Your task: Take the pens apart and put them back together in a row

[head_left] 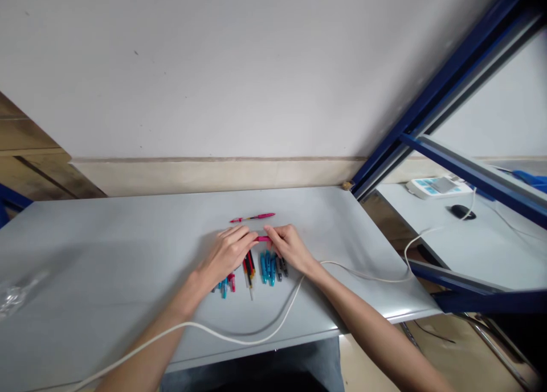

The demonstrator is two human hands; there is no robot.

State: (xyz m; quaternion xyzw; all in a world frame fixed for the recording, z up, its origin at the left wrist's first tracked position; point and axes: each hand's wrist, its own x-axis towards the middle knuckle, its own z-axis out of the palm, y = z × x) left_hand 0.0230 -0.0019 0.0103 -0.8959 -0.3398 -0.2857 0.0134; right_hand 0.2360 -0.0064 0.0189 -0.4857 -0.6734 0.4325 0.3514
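Between my two hands a pink pen barrel [263, 239] lies level, just above the table. The fingers of my left hand [234, 246] are closed on its left end, and my right hand [289, 246] pinches the right end. Beyond them lies a pink pen [253, 217] with a refill showing inside. Several ink refills [249, 269] lie below my left hand, partly covered. To their left are small blue and pink pen parts [225, 284]. Several blue pen barrels [268, 268] and dark grey ones [281, 268] lie under my right hand.
A white cable [222, 337] crosses the grey table [128, 238] and passes near my right wrist. Crumpled clear plastic [17, 298] lies at the left. Past the blue metal frame [384, 135], a second table holds a black mouse [462, 212] and a white device [436, 187].
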